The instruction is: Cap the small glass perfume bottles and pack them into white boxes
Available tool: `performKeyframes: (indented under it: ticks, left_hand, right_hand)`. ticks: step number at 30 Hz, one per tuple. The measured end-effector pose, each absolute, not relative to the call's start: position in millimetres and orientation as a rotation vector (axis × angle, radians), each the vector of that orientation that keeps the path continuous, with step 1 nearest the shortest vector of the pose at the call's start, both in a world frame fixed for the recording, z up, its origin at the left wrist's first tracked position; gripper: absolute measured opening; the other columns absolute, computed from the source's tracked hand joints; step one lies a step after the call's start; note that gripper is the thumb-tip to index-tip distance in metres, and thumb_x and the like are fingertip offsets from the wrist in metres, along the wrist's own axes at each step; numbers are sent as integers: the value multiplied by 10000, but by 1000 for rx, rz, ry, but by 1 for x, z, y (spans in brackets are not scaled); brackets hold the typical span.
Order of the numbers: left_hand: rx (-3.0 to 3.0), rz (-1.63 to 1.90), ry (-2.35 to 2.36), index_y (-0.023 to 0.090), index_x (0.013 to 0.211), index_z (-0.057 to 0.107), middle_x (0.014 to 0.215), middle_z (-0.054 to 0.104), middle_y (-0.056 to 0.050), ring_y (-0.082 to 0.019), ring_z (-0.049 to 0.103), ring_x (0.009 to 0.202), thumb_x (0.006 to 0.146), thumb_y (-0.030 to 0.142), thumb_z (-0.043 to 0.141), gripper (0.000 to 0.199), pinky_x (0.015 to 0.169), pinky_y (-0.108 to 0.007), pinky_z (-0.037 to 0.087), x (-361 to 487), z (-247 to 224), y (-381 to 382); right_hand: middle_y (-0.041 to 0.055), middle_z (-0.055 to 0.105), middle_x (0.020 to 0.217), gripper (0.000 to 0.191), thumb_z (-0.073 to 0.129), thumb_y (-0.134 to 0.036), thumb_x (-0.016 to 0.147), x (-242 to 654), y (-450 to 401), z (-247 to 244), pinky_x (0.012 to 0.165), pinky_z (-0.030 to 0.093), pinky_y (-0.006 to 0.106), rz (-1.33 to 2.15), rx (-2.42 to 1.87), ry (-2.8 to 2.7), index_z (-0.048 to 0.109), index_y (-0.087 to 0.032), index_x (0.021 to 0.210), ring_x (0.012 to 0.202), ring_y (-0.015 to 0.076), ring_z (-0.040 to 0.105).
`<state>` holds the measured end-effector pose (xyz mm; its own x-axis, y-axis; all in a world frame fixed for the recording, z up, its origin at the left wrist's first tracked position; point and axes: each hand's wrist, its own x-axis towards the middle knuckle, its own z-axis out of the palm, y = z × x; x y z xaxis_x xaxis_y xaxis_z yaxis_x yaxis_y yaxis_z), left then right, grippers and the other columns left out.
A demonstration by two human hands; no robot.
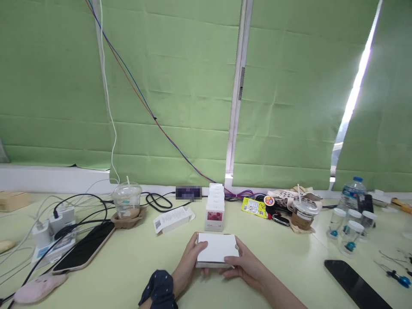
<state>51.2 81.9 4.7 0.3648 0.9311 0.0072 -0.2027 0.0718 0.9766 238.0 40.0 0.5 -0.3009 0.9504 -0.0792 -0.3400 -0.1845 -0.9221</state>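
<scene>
A flat white box (216,249) is held just above the table's near middle, its plain top facing up. My left hand (190,258) grips its left side, thumb on the top; a dark dotted scrunchie (159,288) circles that wrist. On the right side, my right hand (246,265) holds the same box, thumb on the top near the front edge and fingers partly underneath. Directly behind stands a row of small white boxes (214,210), the front one with a pink-red picture. An opened white carton (174,219) lies left of that row.
Left are a tablet (86,249), chargers (43,234) with cables, a pink plush (40,288) and a plastic cup (127,201). Right are a yellow packet (254,207), an iced drink (303,213), lidded vials (351,238), a water bottle (353,192) and a black phone (355,283).
</scene>
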Motion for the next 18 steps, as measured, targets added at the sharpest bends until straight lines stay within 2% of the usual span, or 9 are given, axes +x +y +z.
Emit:
performKeyframes:
  ticks: [5,9,13,16,18]
  left_hand:
    - [1169,973,795,191,956,468,605,637,16,-120,540,341,773,341,583,263,270,-195,409,50,6,82]
    - [1163,1004,834,195,877,485,551,600,36,-107,513,311,751,357,602,236,243,-169,357,46,8,87]
    - [1149,1045,887,201,833,504,524,582,48,-97,494,303,739,358,609,210,245,-154,325,42,11,89]
    - [1125,1081,929,201,833,539,503,573,48,-118,515,334,708,354,634,220,257,-160,307,37,16,90]
    - [1102,1131,957,193,832,572,551,613,24,-150,582,429,674,331,660,228,313,-178,357,33,20,93]
  right_hand:
    - [62,677,964,647,723,-418,719,240,46,-12,454,548,246,1679,-944,-1104,346,-245,1216,526,154,688]
    - [34,662,926,648,744,-447,684,239,48,-15,353,458,186,1665,-931,-1136,401,-236,1191,409,90,607]
    - [-26,648,698,714,787,-393,655,239,47,-12,326,319,127,1644,-909,-1164,437,-192,1244,350,33,493]
    - [-11,657,628,728,778,-443,653,242,46,-8,324,258,138,1616,-938,-1200,480,-145,1247,334,30,442]
    - [7,668,618,718,748,-488,672,243,46,-6,330,227,144,1560,-969,-1205,502,-123,1239,331,23,397]
